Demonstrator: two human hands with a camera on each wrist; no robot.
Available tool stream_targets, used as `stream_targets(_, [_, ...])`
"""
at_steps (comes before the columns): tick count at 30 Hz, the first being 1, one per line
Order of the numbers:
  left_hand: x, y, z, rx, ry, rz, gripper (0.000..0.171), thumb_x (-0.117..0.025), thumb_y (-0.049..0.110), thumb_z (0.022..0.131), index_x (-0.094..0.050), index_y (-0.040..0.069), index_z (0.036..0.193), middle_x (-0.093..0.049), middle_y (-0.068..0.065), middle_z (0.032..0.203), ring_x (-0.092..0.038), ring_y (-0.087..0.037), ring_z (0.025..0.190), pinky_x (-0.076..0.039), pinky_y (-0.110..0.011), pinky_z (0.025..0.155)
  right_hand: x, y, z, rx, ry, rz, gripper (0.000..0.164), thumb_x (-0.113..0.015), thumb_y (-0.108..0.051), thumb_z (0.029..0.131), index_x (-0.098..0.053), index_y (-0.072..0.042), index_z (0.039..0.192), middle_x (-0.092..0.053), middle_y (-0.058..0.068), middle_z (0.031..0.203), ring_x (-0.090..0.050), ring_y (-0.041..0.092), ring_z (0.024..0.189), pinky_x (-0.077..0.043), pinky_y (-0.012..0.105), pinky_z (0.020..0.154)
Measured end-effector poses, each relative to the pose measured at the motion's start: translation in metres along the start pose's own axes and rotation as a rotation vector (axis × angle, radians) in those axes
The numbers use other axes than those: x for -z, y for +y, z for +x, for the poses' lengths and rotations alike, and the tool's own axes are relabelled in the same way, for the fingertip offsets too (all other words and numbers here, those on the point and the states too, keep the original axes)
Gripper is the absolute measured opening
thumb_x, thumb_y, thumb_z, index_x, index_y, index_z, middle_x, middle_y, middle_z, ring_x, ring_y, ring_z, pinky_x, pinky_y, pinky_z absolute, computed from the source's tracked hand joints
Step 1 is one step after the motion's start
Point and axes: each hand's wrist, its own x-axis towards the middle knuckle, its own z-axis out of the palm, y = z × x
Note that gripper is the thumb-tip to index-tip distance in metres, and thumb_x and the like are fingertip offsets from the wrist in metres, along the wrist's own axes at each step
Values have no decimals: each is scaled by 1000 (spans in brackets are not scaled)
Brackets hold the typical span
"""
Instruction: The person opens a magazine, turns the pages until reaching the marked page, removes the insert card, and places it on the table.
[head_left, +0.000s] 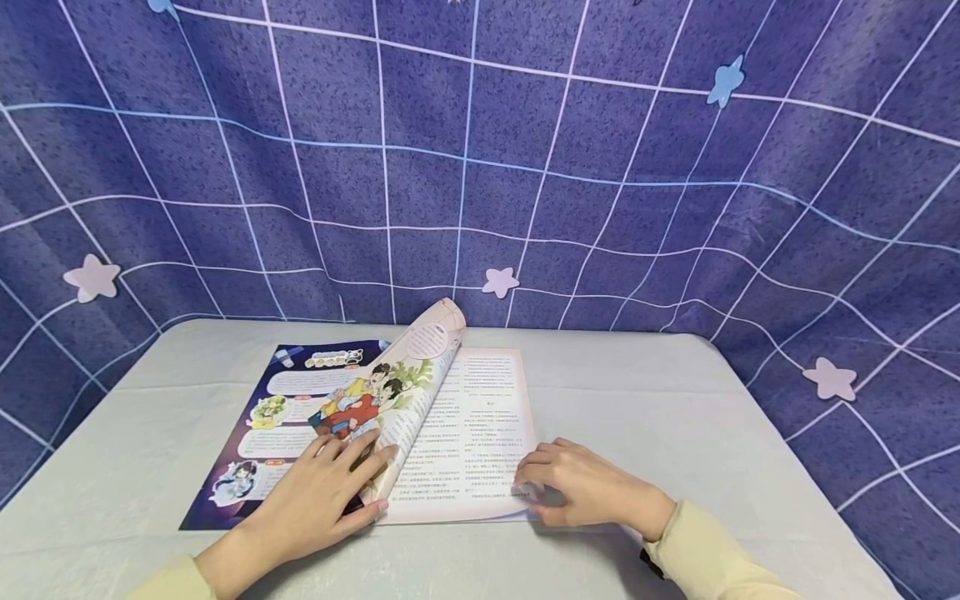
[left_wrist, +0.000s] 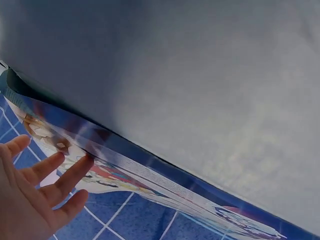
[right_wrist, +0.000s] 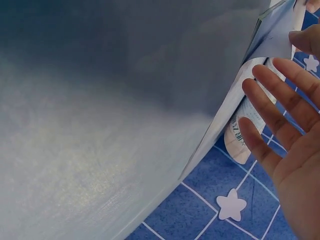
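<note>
An open magazine lies on the table, its right page full of printed text. A turned page with a colour drawing of figures curls up over the dark purple left page. My left hand rests on the lower part of that curled page, fingers spread; the left wrist view shows the same hand against the magazine's edge. At the lower right corner of the text page, my right hand touches the paper. In the right wrist view its fingers are extended, with the thumb apart from them.
A pale cloth covers the table. Behind it hangs a blue-purple curtain with a grid of lines and star shapes. Something small and black shows under the right sleeve.
</note>
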Motion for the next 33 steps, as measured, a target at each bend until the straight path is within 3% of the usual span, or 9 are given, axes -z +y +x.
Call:
stream_targets(11, [0,1,-1,16,-5,5,65,-48,62,81,-43,28,136,-51,-10,130,-55,-32,104,-39,-49,90,2,1,-1,10,25,0,28,-69,-29,74,-65,-19,99,-64,-10,100,-56,4,92,-45,25,80])
stream_targets(21, [1,-1,-1,22,8,62,61,-47,64,80,-44,34,134,-50,-9,131,-57,-33,91,-40,-54,87,4,1,-1,3,37,-14,26,-68,-25,72,-67,-19,98,-64,-10,98,-56,5,93,-45,25,81])
stream_targets(33, [3,-2,-2,12,-13,35,63,-47,64,81,-50,26,130,-47,-7,135,-51,-28,111,-40,-49,88,3,6,0,30,105,-9,14,-68,-21,74,-68,-20,87,-65,-11,94,-56,4,89,-45,22,79])
